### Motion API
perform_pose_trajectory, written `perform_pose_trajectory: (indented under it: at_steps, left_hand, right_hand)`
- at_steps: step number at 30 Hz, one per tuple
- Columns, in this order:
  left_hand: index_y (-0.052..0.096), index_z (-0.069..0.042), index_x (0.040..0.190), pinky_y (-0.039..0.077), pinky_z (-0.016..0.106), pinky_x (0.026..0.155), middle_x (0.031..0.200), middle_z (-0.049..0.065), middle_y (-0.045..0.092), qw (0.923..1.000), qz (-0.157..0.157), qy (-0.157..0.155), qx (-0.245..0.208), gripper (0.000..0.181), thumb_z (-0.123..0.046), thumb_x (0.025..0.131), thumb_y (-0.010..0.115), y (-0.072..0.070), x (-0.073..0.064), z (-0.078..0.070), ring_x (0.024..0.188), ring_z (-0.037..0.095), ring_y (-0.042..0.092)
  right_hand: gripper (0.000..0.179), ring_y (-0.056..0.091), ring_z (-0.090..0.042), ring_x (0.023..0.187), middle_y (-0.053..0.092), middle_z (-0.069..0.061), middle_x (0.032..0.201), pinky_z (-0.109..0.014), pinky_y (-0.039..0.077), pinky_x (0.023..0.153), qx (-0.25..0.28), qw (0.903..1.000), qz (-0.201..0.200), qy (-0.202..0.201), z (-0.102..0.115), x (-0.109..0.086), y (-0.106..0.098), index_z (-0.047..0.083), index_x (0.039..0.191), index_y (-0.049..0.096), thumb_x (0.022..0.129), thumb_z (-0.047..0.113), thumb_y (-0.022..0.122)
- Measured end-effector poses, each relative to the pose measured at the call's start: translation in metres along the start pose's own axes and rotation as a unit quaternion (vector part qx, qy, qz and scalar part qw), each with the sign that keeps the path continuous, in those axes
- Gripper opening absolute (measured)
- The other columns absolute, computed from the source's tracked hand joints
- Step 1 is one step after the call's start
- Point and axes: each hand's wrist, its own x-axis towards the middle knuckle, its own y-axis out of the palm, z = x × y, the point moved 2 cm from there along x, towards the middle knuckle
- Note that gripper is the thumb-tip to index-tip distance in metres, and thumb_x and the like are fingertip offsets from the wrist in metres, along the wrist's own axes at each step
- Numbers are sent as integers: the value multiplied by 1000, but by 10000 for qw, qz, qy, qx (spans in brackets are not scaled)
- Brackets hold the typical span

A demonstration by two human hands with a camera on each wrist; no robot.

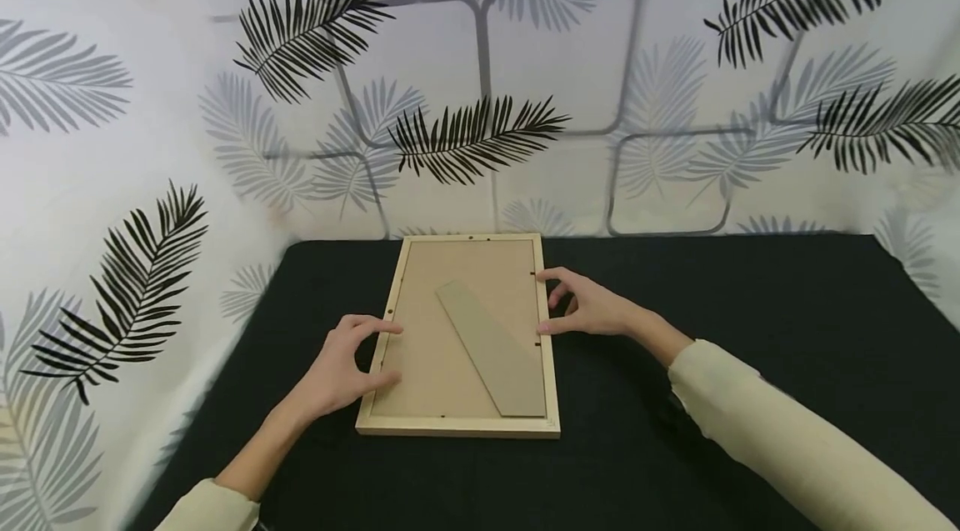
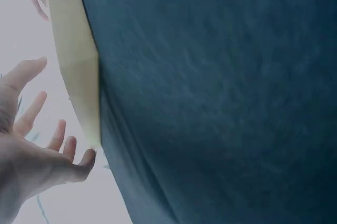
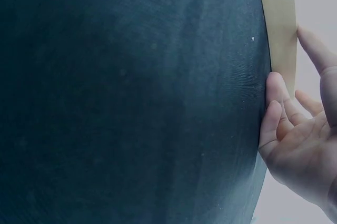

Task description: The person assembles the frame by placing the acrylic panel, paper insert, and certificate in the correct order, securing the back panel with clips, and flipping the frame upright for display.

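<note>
A light wooden picture frame [image 1: 457, 424] lies back up on the black cloth in the head view. Across its beige backing board [image 1: 427, 264] a flat easel leg [image 1: 491, 356] slants down to the lower right corner. My left hand [image 1: 341, 364] is at the left side, its index finger and thumb stretched over the rim. Spread fingers of that hand [image 2: 42, 150] show beside a frame corner in the left wrist view. My right hand [image 1: 588, 306] touches the right rim with index fingertip and thumb. In the right wrist view, fingertips [image 3: 275, 84] rest against the frame's side.
Black cloth [image 1: 750, 298] covers the table around the frame. Behind it and to the left hangs a pale curtain [image 1: 555, 72] printed with dark and grey leaves. Small dark tabs [image 1: 537, 343] sit along the frame's inner edge.
</note>
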Motion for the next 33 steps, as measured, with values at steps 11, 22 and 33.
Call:
perform_pose_trajectory:
  at_steps: [11, 22, 33]
  left_hand:
    - [70, -10, 118, 53, 33, 85, 106, -2, 69, 9856, 1186, 846, -855, 39, -17, 83, 87, 28, -6, -28, 94, 16, 64]
    - [72, -15, 112, 48, 29, 76, 92, -4, 62, 9873, 1379, 371, -698, 35, -20, 81, 89, 43, -1, -26, 82, 15, 55]
    - [73, -12, 117, 45, 28, 71, 88, -1, 58, 9870, 1379, 479, -667, 35, -19, 85, 86, 42, 4, -29, 75, 13, 50]
  right_hand:
    - [79, 60, -28, 84, 55, -19, 116, -41, 50, 75, 64, 9999, -57, 78, 0, -4, 3, 1, 153, 33, 92, 20, 79]
    - [79, 61, -27, 84, 55, -20, 117, -41, 51, 74, 122, 9998, -76, 99, 1, -5, 5, 1, 153, 33, 92, 20, 79]
    - [78, 57, -26, 77, 54, -18, 114, -40, 48, 70, 137, 9998, -48, 128, 2, 0, 4, 1, 153, 33, 92, 18, 79]
